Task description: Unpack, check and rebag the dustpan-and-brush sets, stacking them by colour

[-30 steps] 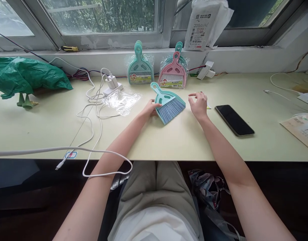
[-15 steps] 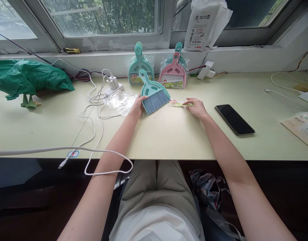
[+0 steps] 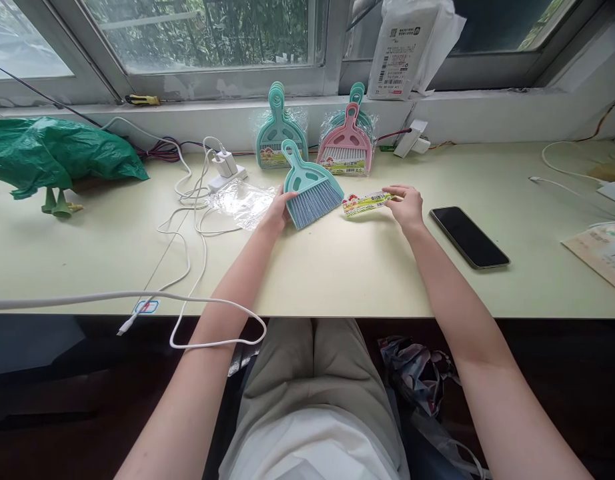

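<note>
My left hand [image 3: 278, 209] grips the left side of a teal hand brush [image 3: 315, 193] with grey-blue bristles, its handle pointing up and away. Between thumb and fingers, my right hand [image 3: 406, 204] pinches one end of a printed yellow-green label card [image 3: 366, 203]. The card is tilted, its left end close beside the brush's bristles. Crumpled clear plastic wrap [image 3: 246, 203] lies just left of my left hand. Behind stand wrapped teal dustpan-and-brush sets [image 3: 279, 130] and a pink dustpan-and-brush set [image 3: 348, 143], leaning at the wall.
A black phone [image 3: 468, 237] lies right of my right hand. White cables [image 3: 190, 247] run across the table's left side, one looping over my left forearm. A power strip [image 3: 227, 177], a green plastic bag [image 3: 62, 157] and a paper packet [image 3: 600, 253] are also on the table [image 3: 337, 287].
My right hand has lifted the label card off the table and tilted it, shifting slightly right. The brush in my left hand has moved a touch to the right.
</note>
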